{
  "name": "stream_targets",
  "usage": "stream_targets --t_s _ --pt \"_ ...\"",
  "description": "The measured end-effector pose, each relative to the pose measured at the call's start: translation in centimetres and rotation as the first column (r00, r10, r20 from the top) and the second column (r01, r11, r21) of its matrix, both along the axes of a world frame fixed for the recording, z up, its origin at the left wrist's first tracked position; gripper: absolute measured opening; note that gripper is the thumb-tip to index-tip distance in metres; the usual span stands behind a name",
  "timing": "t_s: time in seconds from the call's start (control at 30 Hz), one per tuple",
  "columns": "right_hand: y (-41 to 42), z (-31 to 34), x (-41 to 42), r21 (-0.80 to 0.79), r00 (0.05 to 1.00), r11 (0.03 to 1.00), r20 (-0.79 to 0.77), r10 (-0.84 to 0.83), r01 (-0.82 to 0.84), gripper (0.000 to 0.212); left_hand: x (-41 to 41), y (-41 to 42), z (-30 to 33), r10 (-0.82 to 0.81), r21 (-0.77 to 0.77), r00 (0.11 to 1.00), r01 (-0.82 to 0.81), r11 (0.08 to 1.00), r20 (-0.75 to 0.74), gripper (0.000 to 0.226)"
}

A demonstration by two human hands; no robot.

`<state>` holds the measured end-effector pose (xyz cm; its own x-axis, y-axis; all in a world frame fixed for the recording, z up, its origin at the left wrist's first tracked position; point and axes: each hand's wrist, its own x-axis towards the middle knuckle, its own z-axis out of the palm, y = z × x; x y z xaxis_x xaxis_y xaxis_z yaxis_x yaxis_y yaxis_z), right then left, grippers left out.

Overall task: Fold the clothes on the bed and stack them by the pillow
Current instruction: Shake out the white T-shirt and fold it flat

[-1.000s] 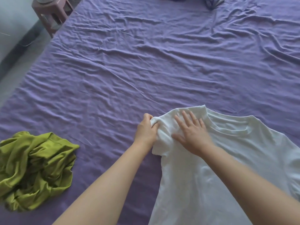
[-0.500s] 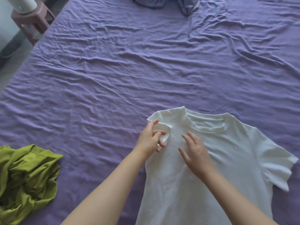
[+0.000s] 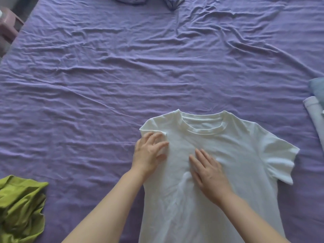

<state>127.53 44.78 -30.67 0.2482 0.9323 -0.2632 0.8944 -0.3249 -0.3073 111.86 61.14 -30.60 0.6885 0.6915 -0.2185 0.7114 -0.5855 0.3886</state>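
2 bare hands are lying flat on a white T-shirt (image 3: 228, 155) that is spread on the near right part of a bed covered by a wrinkled purple sheet (image 3: 122, 76). The left hand (image 3: 149, 151) is resting with fingers spread and relaxed over the shirt's left sleeve, which is lying folded in over the chest (its edge is forming a small ridge just beyond the fingertips). The right hand (image 3: 208, 171) is pressing palm-down on the middle of the chest with straight fingers pointing away, near the left hand but not touching it. Neither hand is gripping any cloth. The shirt's collar is pointing toward the far side and its right sleeve is lying spread out to the right. A crumpled green garment (image 3: 19, 207) is sitting at the near left edge, well apart from the shirt. Folded pale cloths (image 3: 315, 106) are showing at the right edge, and bunched purple-grey fabric (image 3: 149, 0) is lying at the far edge.
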Motion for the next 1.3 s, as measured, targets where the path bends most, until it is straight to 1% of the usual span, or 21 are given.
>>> stream_targets --t_s 0.1,0.2,0.23,0.3,0.4,0.43,0.53,0.6,0.67,0.73,0.8,0.87,0.93,0.97,1.03,1.1,1.17,1.2,1.23,1.3 --pt "-0.9 -0.7 0.8 -0.091 0.996 0.996 0.084 0.009 -0.001 0.055 0.6 -1.7 -1.9 0.005 0.013 0.994 -0.004 1.0 -0.111 0.061" --pt "-1.6 -1.4 1.5 -0.109 0.99 0.992 0.135 -0.049 0.064 0.074 1.3 -3.3 -3.4 0.082 0.09 0.979 -0.066 0.994 -0.184 0.077" --pt "-1.9 -1.9 1.8 -0.13 0.986 0.989 0.158 -0.046 0.067 0.077 1.5 -3.5 -3.8 0.095 0.12 0.975 -0.072 0.99 -0.202 0.079" --pt "-2.1 -3.0 2.3 -0.164 0.981 0.985 0.19 -0.03 0.061 0.074 1.8 -3.5 -4.2 0.103 0.141 0.963 -0.069 0.988 -0.248 0.08" --pt "-1.9 -3.5 2.7 -0.2 0.989 0.979 0.146 -0.002 0.031 0.071 2.4 -3.5 -3.6 0.097 0.139 0.939 -0.053 0.989 -0.33 0.079" --pt "-1.9 -3.5 3.1 -0.196 0.991 0.981 0.133 0.023 0.003 0.07 2.6 -3.7 -3.2 0.11 0.141 0.931 -0.064 0.988 -0.348 0.079" --pt "-2.8 -2.5 6.3 -0.207 0.978 0.968 0.117 0.171 -0.144 0.064 4.2 -6.0 -1.8 0.143 0.118 0.922 -0.107 0.987 -0.359 0.075" --pt "-3.8 -1.6 9.8 -0.234 0.974 0.959 0.117 0.193 -0.161 0.061 6.0 -9.0 -1.2 0.069 0.061 0.941 -0.052 0.997 -0.332 0.072" --pt "-5.4 -0.8 13.5 -0.282 0.979 0.954 0.14 0.148 -0.104 0.06 8.6 -12.6 -1.0 -0.066 -0.003 0.958 0.068 0.998 -0.28 0.067" --pt "-7.1 -0.2 17.1 -0.32 0.979 0.946 0.167 0.121 -0.062 0.058 11.7 -15.9 -0.9 -0.186 -0.025 0.958 0.185 0.982 -0.217 0.062" --pt "-8.3 0.3 20.2 -0.317 0.981 0.948 0.17 0.098 -0.04 0.057 14.9 -18.5 -1.0 -0.272 -0.04 0.951 0.269 0.962 -0.149 0.054" --pt "-8.7 0.6 22.8 -0.282 0.989 0.959 0.149 0.006 0.037 0.058 17.9 -20.4 -1.0 -0.314 -0.075 0.946 0.308 0.949 -0.087 0.048" --pt "-8.7 0.7 25.0 -0.244 0.984 0.956 0.108 -0.139 0.162 0.06 20.5 -21.8 -0.8 -0.293 -0.086 0.955 0.289 0.953 -0.044 0.045" --pt "-8.8 0.7 25.9 -0.226 0.977 0.952 0.087 -0.193 0.208 0.061 21.6 -22.3 -0.7 -0.252 -0.081 0.967 0.249 0.965 -0.027 0.044" --pt "-8.9 0.6 27.1 -0.165 0.969 0.955 0.061 -0.239 0.246 0.055 23.5 -23.3 -0.6 -0.127 -0.062 0.992 0.127 0.99 0.002 0.048" --pt "-9.0 0.6 27.7 -0.063 0.962 0.959 0.019 -0.274 0.275 0.044 25.0 -24.2 -0.5 -0.058 -0.043 0.998 0.057 0.997 -0.034 0.057" --pt "-8.9 0.9 27.8 -0.012 0.952 0.953 -0.038 -0.303 0.303 0.036 26.2 -25.0 -0.4 -0.05 -0.033 0.993 0.046 0.998 -0.103 0.057" --pt "-8.9 1.1 27.8 -0.002 0.949 0.951 -0.064 -0.309 0.309 0.034 26.6 -25.2 -0.4 -0.025 -0.029 0.994 0.022 0.999 -0.111 0.053" --pt "-8.8 1.4 27.8 0.005 0.943 0.947 -0.093 -0.32 0.321 0.033 26.8 -25.4 -0.2 0.022 -0.029 0.997 -0.024 0.999 -0.076 0.044" --pt "-8.7 2.2 27.8 0.014 0.915 0.927 -0.168 -0.367 0.375 0.032 26.9 -25.2 0.4 0.143 -0.029 0.987 -0.141 0.99 0.077 0.022"
